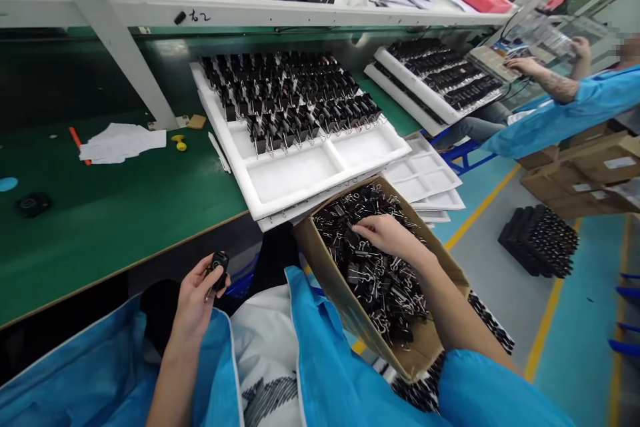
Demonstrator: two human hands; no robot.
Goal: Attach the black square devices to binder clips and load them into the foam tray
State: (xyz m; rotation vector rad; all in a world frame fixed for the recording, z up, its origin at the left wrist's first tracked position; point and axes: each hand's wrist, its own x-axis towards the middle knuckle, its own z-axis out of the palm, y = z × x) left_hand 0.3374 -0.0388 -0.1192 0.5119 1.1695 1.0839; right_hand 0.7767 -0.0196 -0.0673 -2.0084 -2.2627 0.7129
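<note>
My left hand [197,290] is closed around a small black rounded object [219,270] that looks like a key fob, above my lap. A bit of metal shows below its lower end. My right hand [383,235] reaches into an open cardboard box [320,270] full of loose black binder clips [375,280] with silver wire handles. Its thumb and fingers are pinched together on a binder clip [349,225] at the top of the heap. Just beyond the box, a white tray [295,180] bears rows of standing binder clips [295,90].
A second filled tray [420,83] stands farther right, near a co-worker in a blue sleeve [595,103]. White paper [123,143], a yellow knob-like piece [179,142] and a black object [33,204] lie on the green table [125,220]. A slanted post [115,40] supports the shelf.
</note>
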